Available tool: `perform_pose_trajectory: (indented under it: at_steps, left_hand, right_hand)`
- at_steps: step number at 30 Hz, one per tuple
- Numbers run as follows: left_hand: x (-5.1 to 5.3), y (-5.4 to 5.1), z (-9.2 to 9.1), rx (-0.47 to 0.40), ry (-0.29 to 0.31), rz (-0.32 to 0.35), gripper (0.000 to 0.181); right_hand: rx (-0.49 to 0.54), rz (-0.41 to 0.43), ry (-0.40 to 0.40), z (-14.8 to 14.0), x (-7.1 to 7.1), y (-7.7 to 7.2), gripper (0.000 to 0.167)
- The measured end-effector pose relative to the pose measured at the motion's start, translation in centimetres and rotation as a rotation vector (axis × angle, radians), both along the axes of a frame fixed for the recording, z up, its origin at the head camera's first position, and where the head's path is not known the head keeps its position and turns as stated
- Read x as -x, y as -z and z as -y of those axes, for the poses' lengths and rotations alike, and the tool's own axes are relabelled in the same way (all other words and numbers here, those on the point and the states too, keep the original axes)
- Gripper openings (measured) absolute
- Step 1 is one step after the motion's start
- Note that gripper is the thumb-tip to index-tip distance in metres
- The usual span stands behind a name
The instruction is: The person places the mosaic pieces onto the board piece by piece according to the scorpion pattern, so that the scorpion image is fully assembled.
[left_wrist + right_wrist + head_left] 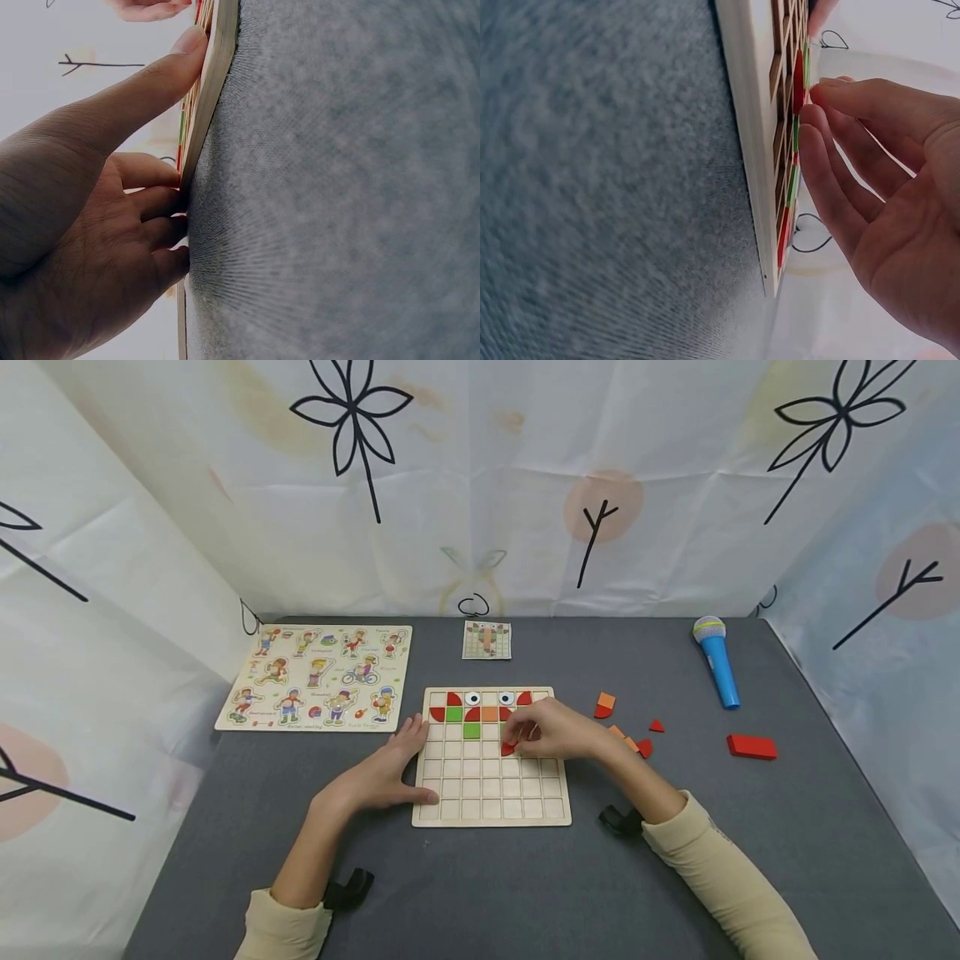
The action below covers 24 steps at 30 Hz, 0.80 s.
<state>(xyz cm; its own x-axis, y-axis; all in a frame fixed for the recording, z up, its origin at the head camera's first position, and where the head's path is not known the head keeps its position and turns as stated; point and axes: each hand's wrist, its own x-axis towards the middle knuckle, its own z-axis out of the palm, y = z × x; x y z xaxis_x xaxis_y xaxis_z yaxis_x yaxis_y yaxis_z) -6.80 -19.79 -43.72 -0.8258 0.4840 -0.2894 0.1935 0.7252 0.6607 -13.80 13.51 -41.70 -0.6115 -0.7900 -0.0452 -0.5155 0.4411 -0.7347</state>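
A wooden grid board lies on the table, its upper rows partly filled with red, green and orange pieces and two eye tiles. My left hand rests against the board's left side, fingers extended, the thumb on its lower left edge; the left wrist view shows the fingertips at that edge. Over the right half of the board, my right hand pinches a red quarter-circle piece between thumb and fingers. In the right wrist view this red piece stands slightly above the grid. The right hand covers some squares.
Loose orange and red pieces lie right of the board, some partly behind the right forearm. Farther right are a red block and a blue toy microphone. A pattern card is behind the board; a picture puzzle board lies back left.
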Motion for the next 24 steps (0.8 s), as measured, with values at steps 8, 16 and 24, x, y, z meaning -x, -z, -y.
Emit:
perform_pose_trajectory:
  at_steps: [8, 16, 24]
  left_hand:
    - [0.0, 0.1, 0.0, -0.001, -0.004, 0.001, 0.123]
    - [0.0, 0.0, 0.1, 0.005, -0.001, -0.001, 0.121]
    - [0.1, 0.0, 0.0, 0.010, 0.003, -0.002, 0.121]
  right_hand:
    - [-0.011, -0.003, -0.010, 0.0, -0.1, 0.0, 0.017]
    - [-0.004, 0.007, 0.040, -1.4, -0.1, -0.5, 0.014]
    - [-0.034, 0.001, 0.201, -5.6, 0.4, -0.6, 0.018]
